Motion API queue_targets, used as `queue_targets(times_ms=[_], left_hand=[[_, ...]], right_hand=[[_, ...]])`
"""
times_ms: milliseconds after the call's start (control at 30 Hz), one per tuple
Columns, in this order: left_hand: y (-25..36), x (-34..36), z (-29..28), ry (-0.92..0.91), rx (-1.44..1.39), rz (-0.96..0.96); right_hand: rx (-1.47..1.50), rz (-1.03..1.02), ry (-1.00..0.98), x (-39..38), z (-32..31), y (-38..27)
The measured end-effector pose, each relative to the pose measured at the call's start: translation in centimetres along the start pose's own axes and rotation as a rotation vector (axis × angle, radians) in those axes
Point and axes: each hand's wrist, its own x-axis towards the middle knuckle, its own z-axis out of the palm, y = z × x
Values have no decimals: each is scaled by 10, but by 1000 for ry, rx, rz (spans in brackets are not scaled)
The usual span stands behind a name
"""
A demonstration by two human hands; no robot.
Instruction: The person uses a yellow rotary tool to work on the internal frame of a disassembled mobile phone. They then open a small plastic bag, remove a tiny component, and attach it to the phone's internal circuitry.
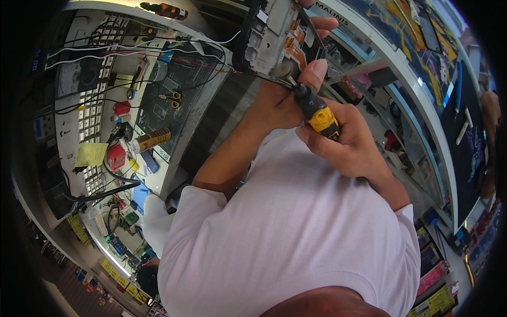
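Two bare hands share the work in the head view: the left hand (pixel 280 108) grips an opened electronic device (pixel 269 34) up off the desk (pixel 189 129), beyond that desk's right edge, while the right hand (pixel 346 140) has its fingers wrapped around a yellow-and-black rotary tool (pixel 321 117). The tool's round metal disc (pixel 285 68) sits at the device's lower edge, contact unclear, so the step looks like grinding or trimming there; the next move seems to call for a steady frame and light pressure, clear of the copper-coloured flex (pixel 296 53).
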Motion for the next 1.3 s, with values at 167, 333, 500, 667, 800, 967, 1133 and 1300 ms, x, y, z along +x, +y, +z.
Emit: queue_targets(times_ms=[167, 333, 500, 667, 800, 967, 1133, 1300], left_hand=[[-2, -10, -8, -34, -42, -56], [-2, -13, -11, -28, -273, -98], [15, 0, -10, 4, -54, -107], [53, 3, -6, 38, -289, -488], [59, 10, -3, 9, -556, -509], [58, 20, -5, -12, -1075, -452], [63, 12, -8, 99, -1204, -598], [69, 4, -16, 49, -1042, -830]], right_hand=[[-54, 17, 1, -3, -1, -1], [-181, -88, 23, -3, 0, 7], [-514, -413, 207, 4, -2, 14], [-994, -684, 505, 8, -39, 4], [-942, -620, 530, 1, -53, -1], [-733, -451, 455, -10, -43, 0], [-807, -484, 474, -9, -39, -5], [-1101, -563, 452, -12, -61, -20]])
